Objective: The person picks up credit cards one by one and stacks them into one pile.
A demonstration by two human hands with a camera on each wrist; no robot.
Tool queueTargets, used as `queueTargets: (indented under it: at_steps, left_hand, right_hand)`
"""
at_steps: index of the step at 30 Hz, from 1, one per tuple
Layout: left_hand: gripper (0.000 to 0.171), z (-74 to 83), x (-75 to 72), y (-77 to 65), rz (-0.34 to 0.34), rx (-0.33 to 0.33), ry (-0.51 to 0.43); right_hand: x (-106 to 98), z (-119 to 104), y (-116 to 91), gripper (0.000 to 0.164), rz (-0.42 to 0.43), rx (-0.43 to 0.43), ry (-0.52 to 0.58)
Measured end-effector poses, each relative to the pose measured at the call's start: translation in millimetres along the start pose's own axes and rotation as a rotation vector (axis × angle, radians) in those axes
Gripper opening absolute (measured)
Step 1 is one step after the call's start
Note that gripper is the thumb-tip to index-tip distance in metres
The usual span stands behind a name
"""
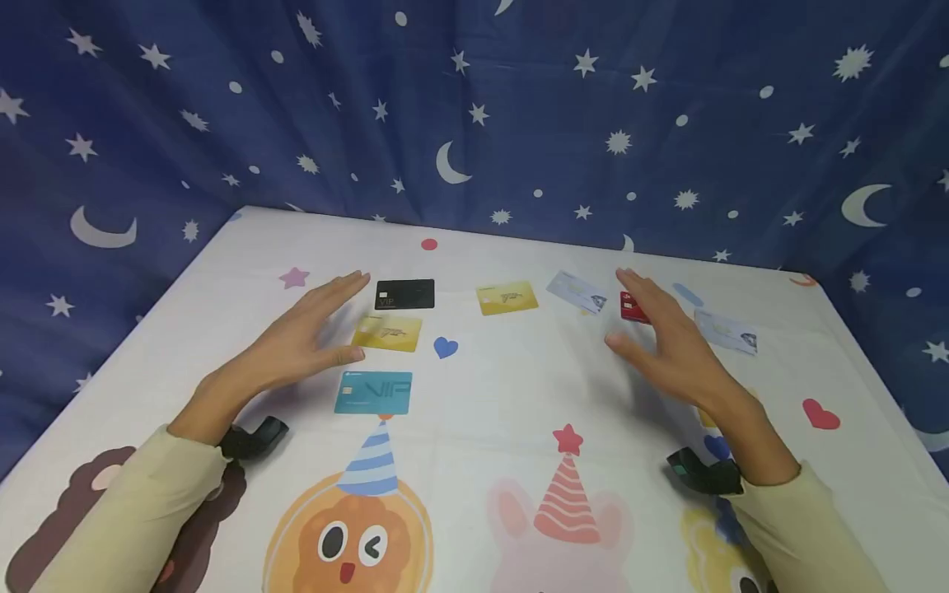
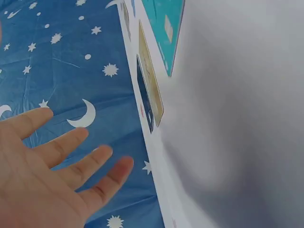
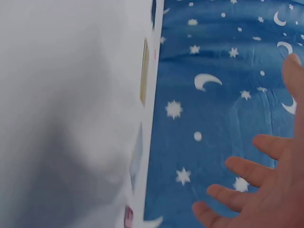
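My left hand [image 1: 300,336] hovers over the left of the table with its fingers extended and nothing in it. Close to its fingertips lie a black VIP card [image 1: 404,294] and a gold card [image 1: 388,333]; a teal VIP card [image 1: 374,393] is just nearer to me. On the other side, my right hand [image 1: 673,344] is also raised and empty, fingers spread in the right wrist view. It partly hides a red card [image 1: 633,308]. Pale silver-blue cards lie on either side, one card [image 1: 575,291] to the left and another card [image 1: 726,332] to the right.
A second gold card [image 1: 507,298] lies between the hands, towards the back. The white tablecloth [image 1: 474,420] carries printed hearts, stars and cartoon animals. Behind the table's far edge hangs a dark blue curtain [image 1: 534,148] with moons and stars. Black straps with devices sit at both wrists.
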State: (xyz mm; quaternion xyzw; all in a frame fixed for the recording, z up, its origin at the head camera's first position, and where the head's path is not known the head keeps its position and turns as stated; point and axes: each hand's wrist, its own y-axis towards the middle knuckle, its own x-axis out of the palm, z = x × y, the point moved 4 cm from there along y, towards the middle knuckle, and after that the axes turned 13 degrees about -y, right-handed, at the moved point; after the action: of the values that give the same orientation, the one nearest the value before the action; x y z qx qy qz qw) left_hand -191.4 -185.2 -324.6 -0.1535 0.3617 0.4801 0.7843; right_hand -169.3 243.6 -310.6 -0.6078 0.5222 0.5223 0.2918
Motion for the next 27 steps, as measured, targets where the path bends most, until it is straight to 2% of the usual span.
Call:
queueTargets:
  at_steps: [5,10,14,19,27]
  left_hand:
    - [0.089,-4.4,2.1,-21.3,0.009,-0.038,-0.196]
    - [0.095,-13.1,5.2,-36.2,0.015,0.014,-0.334]
    - [0.101,-20.6,7.2,-37.7,-0.013,0.041,-0.405]
    - [0.101,-28.6,10.7,-38.3,-0.052,0.035,-0.386]
    - [0.096,-32.6,18.0,-34.7,-0.087,0.047,-0.36]
  right_hand:
    - [12.8,-18.6,11.6,0.074,0.029,-0.018,0.142]
    - [32.2,-44.2,19.1,0.071,0.041,-0.075,0.281]
    - [45.1,-61.0,22.9,0.07,0.041,-0.114,0.359]
    - [56.7,-77.7,26.5,0.07,0.014,-0.135,0.432]
    - [64.5,-96.8,32.5,0.067,-0.027,-0.17,0.544]
